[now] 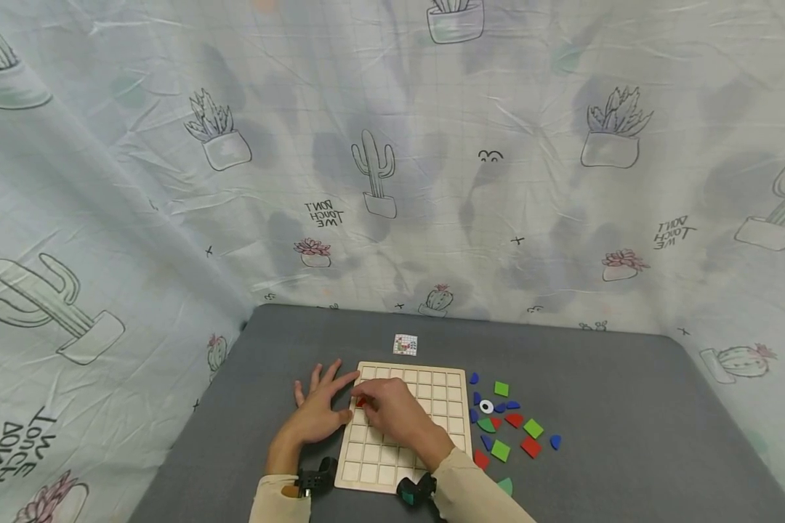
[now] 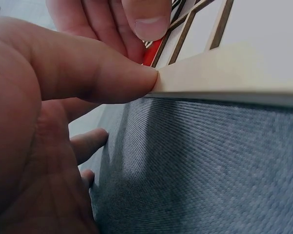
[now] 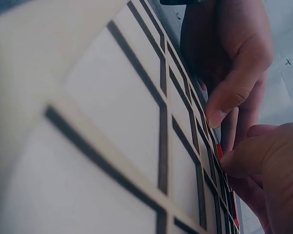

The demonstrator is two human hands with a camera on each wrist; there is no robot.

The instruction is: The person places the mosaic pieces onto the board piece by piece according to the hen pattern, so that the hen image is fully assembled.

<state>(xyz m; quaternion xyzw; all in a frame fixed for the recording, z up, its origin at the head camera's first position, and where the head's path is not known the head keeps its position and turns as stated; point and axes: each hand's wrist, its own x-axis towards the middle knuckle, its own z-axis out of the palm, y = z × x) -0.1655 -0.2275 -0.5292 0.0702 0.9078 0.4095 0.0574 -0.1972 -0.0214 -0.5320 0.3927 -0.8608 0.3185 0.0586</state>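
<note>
A pale wooden grid board [image 1: 386,476] lies flat on the table. Beside its left edge is my left hand [image 1: 317,415], fingers spread; in the left wrist view its thumb [image 2: 112,73] touches the board's rim. My right hand [image 1: 395,410] reaches over the upper left cells with curled fingers. At its fingertips is a small red piece [image 1: 361,402], pinched between thumb and finger and partly covered by them. The right wrist view shows this red piece [image 3: 219,152] at the board's far side, with another red bit [image 3: 234,209] further along.
Right of the board lie loose flat pieces: green squares [image 1: 500,450], red squares [image 1: 530,446], blue pieces [image 1: 555,442] and a white ring with a dark centre [image 1: 486,407]. A small printed card [image 1: 405,344] lies behind the board on the grey table [image 1: 602,407]. Patterned cloth surrounds the table.
</note>
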